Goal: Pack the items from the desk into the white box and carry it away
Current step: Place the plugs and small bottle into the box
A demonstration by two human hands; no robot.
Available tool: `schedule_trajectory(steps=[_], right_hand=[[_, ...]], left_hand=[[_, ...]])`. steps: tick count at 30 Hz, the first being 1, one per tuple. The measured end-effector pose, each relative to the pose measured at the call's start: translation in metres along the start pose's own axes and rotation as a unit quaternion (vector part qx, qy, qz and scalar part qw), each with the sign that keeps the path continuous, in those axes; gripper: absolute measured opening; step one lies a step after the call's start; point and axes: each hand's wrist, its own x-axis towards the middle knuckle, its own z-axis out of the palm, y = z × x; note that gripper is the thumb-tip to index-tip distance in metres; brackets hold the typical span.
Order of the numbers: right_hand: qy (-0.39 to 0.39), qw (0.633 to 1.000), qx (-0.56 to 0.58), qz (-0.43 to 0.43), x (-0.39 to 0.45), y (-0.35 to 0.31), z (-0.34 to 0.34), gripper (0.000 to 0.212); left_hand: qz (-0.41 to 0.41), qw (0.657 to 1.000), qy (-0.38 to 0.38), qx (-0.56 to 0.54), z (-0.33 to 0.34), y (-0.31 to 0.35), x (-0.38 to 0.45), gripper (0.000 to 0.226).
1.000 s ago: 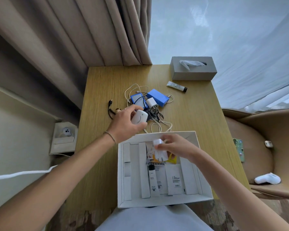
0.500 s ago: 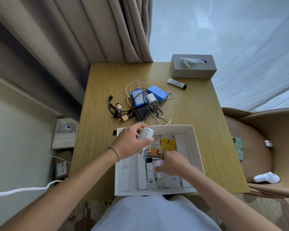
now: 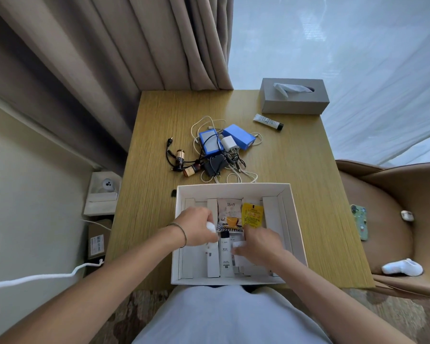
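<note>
The wooden counter [image 3: 296, 170] carries a grey tissue box [image 3: 294, 96] at its far right corner, a small tube [image 3: 268, 122] just beside it, a tangle of cables, blue packs and batteries [image 3: 214, 152] mid-surface, and the open white box [image 3: 293, 214] at its near edge.

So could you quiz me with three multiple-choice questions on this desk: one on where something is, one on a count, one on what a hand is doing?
1. Where is the grey tissue box?
A. far right corner of the wooden desk
B. inside the white cardboard box
C. on the chair

2. How many blue rectangular packs lie among the cables?
A. one
B. two
C. four

3. What is the left hand doing?
A. resting flat on the desk
B. gripping a small white object inside the box
C. pulling a tissue

Answers: 1 A, it stands by the curtain edge; 2 B, two lie side by side; 3 B, fingers curl round it.
</note>
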Motion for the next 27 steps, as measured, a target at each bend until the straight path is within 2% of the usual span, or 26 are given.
schedule_trajectory(steps=[5, 12, 16, 20, 27], right_hand=[[0.019, 0.999, 0.041, -0.002, 0.002, 0.007, -0.009, 0.033], [0.032, 0.997, 0.076, -0.012, 0.001, 0.008, -0.021, 0.026], [0.032, 0.994, 0.103, -0.008, 0.0, 0.007, -0.022, 0.02], [0.047, 0.992, 0.118, -0.011, 0.001, 0.004, -0.023, 0.018], [0.072, 0.987, 0.139, -0.026, 0.002, -0.001, -0.039, 0.017]], left_hand=[[0.002, 0.99, -0.124, 0.069, 0.013, -0.005, 0.004, 0.031], [0.009, 0.98, -0.154, 0.125, 0.026, -0.005, 0.01, 0.03], [0.018, 0.976, -0.145, 0.161, 0.029, -0.002, 0.01, 0.033], [0.03, 0.978, -0.112, 0.175, 0.034, -0.005, 0.006, 0.048], [0.041, 0.98, -0.061, 0.183, 0.035, -0.01, -0.002, 0.047]])
